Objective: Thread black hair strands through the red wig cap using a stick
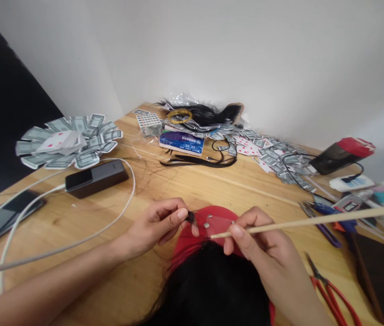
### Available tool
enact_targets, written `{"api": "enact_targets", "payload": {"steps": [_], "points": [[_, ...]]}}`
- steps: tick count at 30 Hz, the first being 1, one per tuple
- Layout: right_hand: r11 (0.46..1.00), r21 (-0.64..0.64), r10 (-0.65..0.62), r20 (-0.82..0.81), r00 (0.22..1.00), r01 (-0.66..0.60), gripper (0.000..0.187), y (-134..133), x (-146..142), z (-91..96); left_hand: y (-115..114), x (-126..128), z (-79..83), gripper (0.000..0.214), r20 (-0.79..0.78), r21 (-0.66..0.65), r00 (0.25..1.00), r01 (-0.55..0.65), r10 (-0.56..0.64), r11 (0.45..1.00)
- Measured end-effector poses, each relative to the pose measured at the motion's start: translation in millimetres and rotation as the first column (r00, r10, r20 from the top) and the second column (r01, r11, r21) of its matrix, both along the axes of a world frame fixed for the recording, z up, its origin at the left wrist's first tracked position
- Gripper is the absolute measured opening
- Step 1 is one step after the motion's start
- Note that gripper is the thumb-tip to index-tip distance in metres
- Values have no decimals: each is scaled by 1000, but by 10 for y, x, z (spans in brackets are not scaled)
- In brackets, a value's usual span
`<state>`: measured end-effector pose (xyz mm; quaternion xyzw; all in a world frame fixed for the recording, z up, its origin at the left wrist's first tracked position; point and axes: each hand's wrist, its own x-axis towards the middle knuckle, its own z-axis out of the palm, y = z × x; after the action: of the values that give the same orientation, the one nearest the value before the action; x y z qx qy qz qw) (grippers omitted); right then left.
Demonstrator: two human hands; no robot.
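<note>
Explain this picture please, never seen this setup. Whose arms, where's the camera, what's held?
There is no machine here: these are a person's own bare hands. The single picture comes from a camera worn on the head, looking forward and down. The left hand pinches a small dark tuft. The right hand holds a long pale stick, its tip over a red piece with black hair in front of it. Around them on the wooden table lie a ring of cards, a blue box, a black device with a white cable, and a red-handled tool.
</note>
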<state>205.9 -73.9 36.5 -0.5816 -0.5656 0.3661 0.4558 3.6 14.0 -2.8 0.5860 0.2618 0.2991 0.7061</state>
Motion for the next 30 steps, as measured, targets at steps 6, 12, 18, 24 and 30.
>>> {"api": "enact_targets", "payload": {"steps": [6, 12, 18, 24, 30], "points": [[997, -24, -69, -29, 997, 69, 34, 2, -30, 8, -20, 18, 25, 45, -63, 24, 998, 22, -20, 999], [995, 14, -101, -30, 994, 101, 32, -21, -42, -36, -48, 9, 24, 43, -88, 26, 995, 54, -51, 998], [986, -10, -165, 11, 986, 165, 35, -45, -70, 12, -37, 15, 46, 44, -81, 19, 995, 56, -55, 998], [981, 1, -195, -44, 980, 195, 31, -64, -51, -9, 43, 24, -5, 44, -101, 33, 994, -44, 47, 998], [982, 31, -184, -81, 980, 187, 29, -24, -32, -12, 303, 18, -183, 35, -98, -52, 907, -417, 410, 908]]}}
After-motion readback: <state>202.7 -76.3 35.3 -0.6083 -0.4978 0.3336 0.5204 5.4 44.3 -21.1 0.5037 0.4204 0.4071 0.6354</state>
